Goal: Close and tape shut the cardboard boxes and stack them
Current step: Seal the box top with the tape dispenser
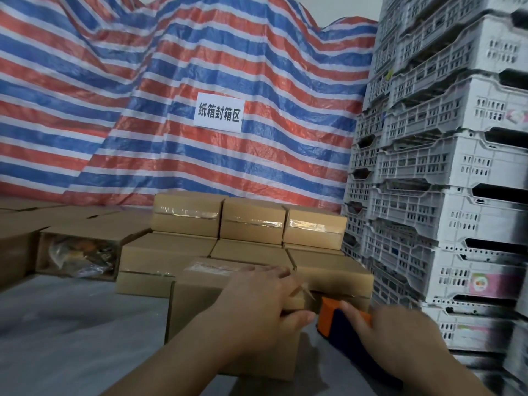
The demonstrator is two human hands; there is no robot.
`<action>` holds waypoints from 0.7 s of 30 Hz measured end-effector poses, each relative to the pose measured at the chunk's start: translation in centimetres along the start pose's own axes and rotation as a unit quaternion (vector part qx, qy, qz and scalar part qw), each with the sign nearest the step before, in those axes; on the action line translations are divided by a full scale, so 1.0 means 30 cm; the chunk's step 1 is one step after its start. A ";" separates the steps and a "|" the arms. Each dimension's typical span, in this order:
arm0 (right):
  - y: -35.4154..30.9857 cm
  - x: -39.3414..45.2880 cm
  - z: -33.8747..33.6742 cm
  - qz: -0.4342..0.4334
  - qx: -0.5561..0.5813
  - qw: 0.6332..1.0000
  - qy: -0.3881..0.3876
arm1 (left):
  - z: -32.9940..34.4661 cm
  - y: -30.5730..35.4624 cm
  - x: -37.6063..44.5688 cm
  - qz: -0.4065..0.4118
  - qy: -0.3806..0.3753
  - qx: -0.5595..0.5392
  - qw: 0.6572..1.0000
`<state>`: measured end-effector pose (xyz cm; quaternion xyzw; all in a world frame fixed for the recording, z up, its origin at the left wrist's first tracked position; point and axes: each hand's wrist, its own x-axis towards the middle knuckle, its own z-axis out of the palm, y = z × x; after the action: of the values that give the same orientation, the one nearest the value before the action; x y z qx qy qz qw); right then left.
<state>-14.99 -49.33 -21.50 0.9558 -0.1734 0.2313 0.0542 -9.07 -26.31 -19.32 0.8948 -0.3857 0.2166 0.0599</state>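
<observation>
A brown cardboard box (197, 304) stands in front of me with its flaps down. My left hand (257, 307) lies across its top right corner, fingers flat on the lid and thumb against the near side. My right hand (400, 338) grips an orange and dark blue tape dispenser (331, 312) just right of the box. A strip of clear tape (307, 291) runs from the dispenser to the box edge. Behind stands a stack of taped boxes (251, 227), two layers showing.
An open box (77, 258) with plastic-wrapped contents lies on its side at the left. More cardboard boxes (17, 224) fill the far left. Tall stacks of white plastic crates (445, 172) wall off the right. A striped tarpaulin (143, 95) with a paper sign (219, 112) hangs behind.
</observation>
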 end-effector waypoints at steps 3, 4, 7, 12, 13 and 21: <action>-0.064 0.042 -0.090 -0.032 0.273 0.959 0.068 | -0.003 0.003 -0.001 0.001 0.000 0.000 1.000; -0.101 0.063 -0.117 -0.032 0.399 0.914 0.056 | -0.005 0.004 -0.002 0.001 0.003 0.000 1.000; -0.221 0.144 -0.168 0.017 0.616 0.786 -0.037 | -0.009 0.003 -0.006 0.004 0.013 0.002 1.000; -0.385 0.172 -0.180 0.020 0.731 0.678 -0.075 | 0.001 0.002 0.000 0.005 0.014 0.011 1.000; -0.400 0.168 -0.165 0.022 0.740 0.667 -0.078 | 0.003 0.002 0.001 0.006 0.020 0.013 1.000; -0.400 0.085 -0.049 0.000 0.751 0.655 -0.084 | 0.004 0.009 -0.011 -0.009 0.039 -0.028 0.999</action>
<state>-9.21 -38.64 -19.30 0.6864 0.0553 0.2010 -0.6967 -9.42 -26.31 -19.59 0.8872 -0.3808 0.2398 0.1021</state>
